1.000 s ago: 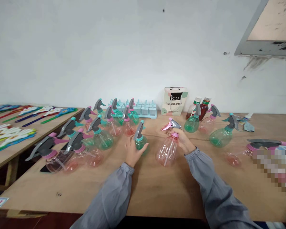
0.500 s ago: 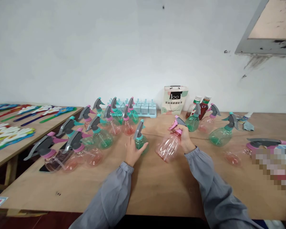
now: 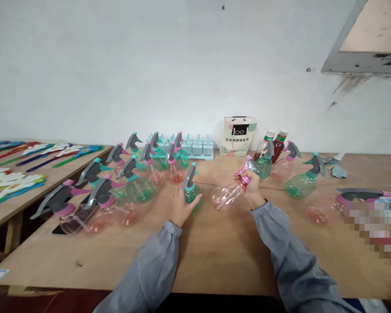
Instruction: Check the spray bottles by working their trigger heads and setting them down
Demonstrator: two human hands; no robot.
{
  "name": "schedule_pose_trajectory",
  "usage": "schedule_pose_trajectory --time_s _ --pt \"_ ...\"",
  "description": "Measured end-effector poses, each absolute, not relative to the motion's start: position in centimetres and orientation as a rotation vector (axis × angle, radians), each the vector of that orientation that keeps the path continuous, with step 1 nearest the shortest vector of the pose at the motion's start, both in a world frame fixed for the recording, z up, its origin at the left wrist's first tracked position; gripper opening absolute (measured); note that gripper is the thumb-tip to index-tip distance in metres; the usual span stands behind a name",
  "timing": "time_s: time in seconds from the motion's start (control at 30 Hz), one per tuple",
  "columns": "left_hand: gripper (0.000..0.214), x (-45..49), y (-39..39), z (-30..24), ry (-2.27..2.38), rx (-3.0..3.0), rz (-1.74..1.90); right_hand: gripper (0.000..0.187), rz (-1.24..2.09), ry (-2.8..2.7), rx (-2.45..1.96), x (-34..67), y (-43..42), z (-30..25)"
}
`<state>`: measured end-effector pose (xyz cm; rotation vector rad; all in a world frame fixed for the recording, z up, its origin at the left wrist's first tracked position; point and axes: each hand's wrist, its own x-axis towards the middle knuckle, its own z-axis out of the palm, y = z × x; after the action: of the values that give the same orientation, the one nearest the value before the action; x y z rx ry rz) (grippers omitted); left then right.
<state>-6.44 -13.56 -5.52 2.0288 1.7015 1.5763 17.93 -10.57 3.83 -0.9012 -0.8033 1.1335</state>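
Note:
With my right hand [image 3: 253,188] I grip a pink spray bottle [image 3: 226,196] round its pink-and-grey trigger head, its clear body tilted down to the left. My left hand [image 3: 181,204] is wrapped round the body of a small green spray bottle [image 3: 194,194], thumb toward me; that bottle stands upright on the wooden table [image 3: 211,256]. To the left stand several pink and green spray bottles with grey trigger heads, among them a green spray bottle [image 3: 140,189] and a pink spray bottle [image 3: 101,217].
Behind are a light-blue ice-pop mould [image 3: 198,150], a paper bag [image 3: 237,141] and a dark red bottle [image 3: 278,150]. On the right stand a green spray bottle [image 3: 301,186] and a pink one lying toward a blurred patch. Hand-shaped clappers [image 3: 16,187] cover the left table.
My right hand has tipped the pink spray bottle further over, its base rising a little and its head shifting right. My left hand stays on the green spray bottle.

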Motion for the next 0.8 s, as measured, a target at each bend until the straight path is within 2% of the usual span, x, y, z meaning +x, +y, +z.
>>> schedule_pose_trajectory --time_s 0.23,0.33,0.43,0.53,0.67,0.8 --pt "0.068 -6.4 -13.6 -5.4 1.711 1.991 1.53 0.026 0.836 -1.092 -1.005 20.0 -9.2 3.5" --pt "0.067 -6.5 -13.7 -5.4 1.698 1.999 1.519 0.031 0.668 -1.036 -1.087 23.1 -8.7 3.6" --pt "0.068 -6.5 -13.7 -5.4 1.687 2.008 1.528 0.035 0.339 -0.913 -1.234 27.0 -8.4 3.5" --pt "0.068 -6.5 -13.6 -5.5 1.694 2.004 1.541 0.032 0.139 -0.829 -1.255 30.2 -8.5 3.2" --pt "0.069 -6.5 -13.6 -5.5 1.678 2.017 1.552 0.037 -0.05 -0.773 -1.283 32.3 -8.6 2.4" --pt "0.067 -6.6 -13.6 -5.5 1.638 2.036 1.583 0.043 -0.096 -0.775 -1.289 32.6 -8.0 1.3"
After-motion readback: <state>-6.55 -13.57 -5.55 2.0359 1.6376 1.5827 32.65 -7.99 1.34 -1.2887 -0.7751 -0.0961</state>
